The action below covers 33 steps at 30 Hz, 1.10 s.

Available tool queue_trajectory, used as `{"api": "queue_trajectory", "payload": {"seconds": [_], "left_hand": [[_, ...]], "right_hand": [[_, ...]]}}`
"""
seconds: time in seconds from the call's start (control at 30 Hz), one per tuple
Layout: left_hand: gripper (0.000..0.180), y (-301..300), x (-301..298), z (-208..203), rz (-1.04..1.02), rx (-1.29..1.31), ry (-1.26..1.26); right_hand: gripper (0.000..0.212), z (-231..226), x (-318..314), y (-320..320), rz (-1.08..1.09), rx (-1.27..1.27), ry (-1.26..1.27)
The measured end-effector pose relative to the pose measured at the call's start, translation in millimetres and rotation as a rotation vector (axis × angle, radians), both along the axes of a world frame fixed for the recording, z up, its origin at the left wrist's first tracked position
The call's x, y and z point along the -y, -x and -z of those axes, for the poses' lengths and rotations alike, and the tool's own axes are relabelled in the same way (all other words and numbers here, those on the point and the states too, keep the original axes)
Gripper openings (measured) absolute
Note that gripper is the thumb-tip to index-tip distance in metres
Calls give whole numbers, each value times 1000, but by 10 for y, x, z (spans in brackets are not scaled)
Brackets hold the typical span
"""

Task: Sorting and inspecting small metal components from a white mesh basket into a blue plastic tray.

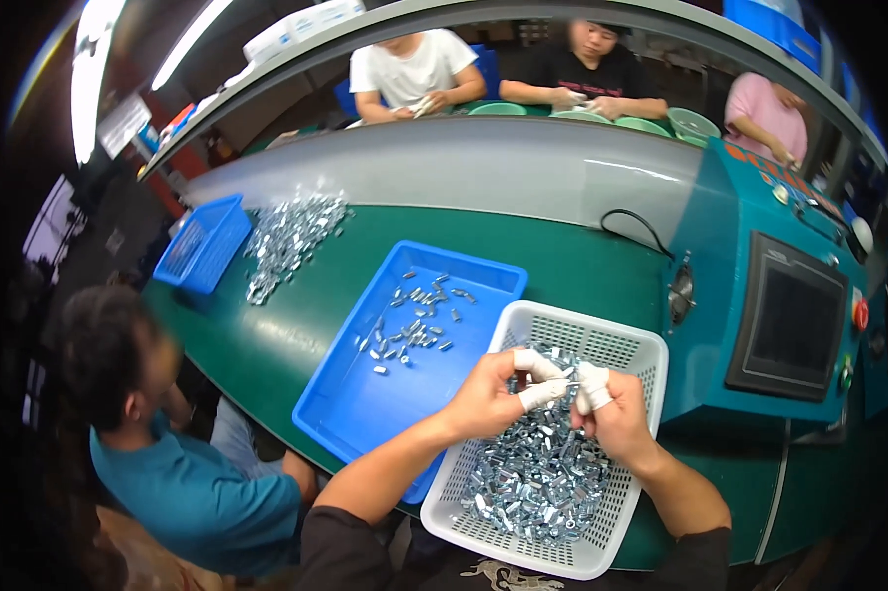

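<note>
My left hand [508, 391] and my right hand [613, 409] meet above a white perforated plastic basket [651, 366]. White covers wrap the thumb and finger tips on both hands. The left hand is closed in a pinch, a small, thin, shiny metal piece showing at its fingertips. Pinched fingers of the right hand come right up beside it; what they hold is hidden. Below them, the basket is heaped with short silvery metal pieces [537, 483], like little sleeves or long nuts. Left of it, a shallow blue tray [340, 399] carries scattered pieces of similar look [419, 335].
A teal machine [705, 295] with a dark screen [789, 320] and red button stands right. Far left on the green table [237, 345] are a blue basket [202, 241] and a loose metal pile [296, 231]. A person [188, 473] sits at left; others work behind the grey divider [463, 177].
</note>
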<state>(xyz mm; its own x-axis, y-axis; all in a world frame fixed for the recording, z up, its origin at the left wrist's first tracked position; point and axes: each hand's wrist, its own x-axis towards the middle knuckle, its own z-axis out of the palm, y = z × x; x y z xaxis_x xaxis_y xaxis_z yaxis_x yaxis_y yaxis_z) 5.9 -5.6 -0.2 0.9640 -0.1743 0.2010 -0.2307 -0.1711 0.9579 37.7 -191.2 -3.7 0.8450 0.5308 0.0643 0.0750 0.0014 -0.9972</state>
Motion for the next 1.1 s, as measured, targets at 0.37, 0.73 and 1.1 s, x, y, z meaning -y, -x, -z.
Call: {"api": "queue_trajectory", "payload": {"seconds": [0.37,0.73,1.1], "left_hand": [[37,-153,-537,-60,-710,479,-727],[19,152,186,328,233,215,-1003],[12,146,276,327,254,206,-995]], "right_hand": [[39,31,6,-54,198,12,-149],[37,19,-18,-48,205,-4,-161],[33,27,57,-63,171,-63,-114]]}}
